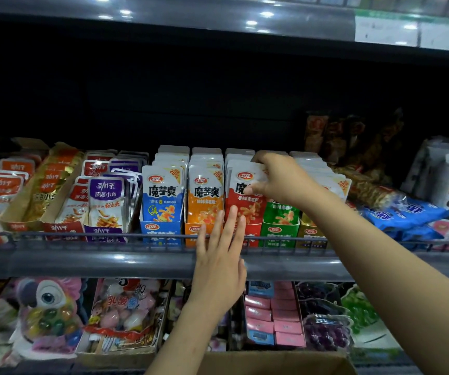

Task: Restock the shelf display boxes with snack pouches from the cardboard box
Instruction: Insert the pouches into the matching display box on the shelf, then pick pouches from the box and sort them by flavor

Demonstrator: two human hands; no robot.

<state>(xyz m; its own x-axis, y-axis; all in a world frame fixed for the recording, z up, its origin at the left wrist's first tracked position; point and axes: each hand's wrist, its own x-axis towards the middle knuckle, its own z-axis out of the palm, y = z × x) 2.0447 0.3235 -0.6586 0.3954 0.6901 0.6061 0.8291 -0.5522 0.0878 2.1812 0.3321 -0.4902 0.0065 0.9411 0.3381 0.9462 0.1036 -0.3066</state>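
Dark store shelving fills my view: a grey shelf (126, 262) with a wire front rail (83, 235), a second shelf edge overhead catching ceiling-light glare, black back panel between.

On the shelf, a row of display boxes. Blue box (161, 232), orange box (192, 231), red box (253, 234), green box (278, 232), gold box (310, 234), side by side and touching. Pouches stand upright in each, white tops, all reading 魔芋爽 with a red oval logo; corner flashes read 20%. Left of them, more boxes of small pouches in orange, gold and purple (106, 201); the purple reads 深海小鱼.

My right hand (280, 180) reaches over the red and green rows, fingers curled on the top edge of the red pouches (245, 196), thumb on the front pouch's face. My left hand (222, 255) is flat, fingers straight and slightly spread, tips against the lower front of the red row at the rail; it holds nothing.

Right of the gold box: loose blue bags (404, 212), brown packs behind, text too blurred to read. Lower shelf: candy bags, pink and blue small boxes (272, 315).

Cardboard box (272, 362) sits at the bottom edge of view, below my arms; its contents are out of sight.
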